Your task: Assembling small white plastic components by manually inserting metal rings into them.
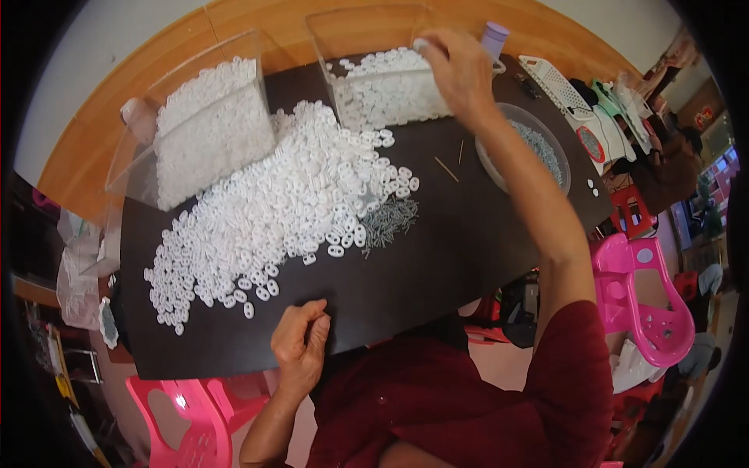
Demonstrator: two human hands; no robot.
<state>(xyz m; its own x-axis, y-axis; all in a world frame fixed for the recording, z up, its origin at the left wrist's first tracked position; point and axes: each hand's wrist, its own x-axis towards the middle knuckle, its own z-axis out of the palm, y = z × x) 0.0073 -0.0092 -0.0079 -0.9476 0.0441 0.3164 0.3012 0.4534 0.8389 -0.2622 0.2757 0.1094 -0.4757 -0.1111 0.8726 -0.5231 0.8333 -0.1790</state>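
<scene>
At the upper centre of the frame, we see the right hand (462, 70) reach over a clear rectangular plastic bin (367, 31) partly filled with white pieces, thumb and fingertips together, seemingly pinched on 1 small white plastic piece (421, 44); the arm stretches long, we judge, because the bin sits at the far side of the dark tabletop (452, 257). The left hand (300, 343), lower centre, rests curled closed by the near edge; we cannot tell whether it holds anything. Mid-left, a broad heap of white oval plastic pieces with 2 holes (257, 210) lies loose beside a small pile of thin grey metal-looking pins (390, 222), perhaps spread there to keep both kinds within easy reach.
</scene>
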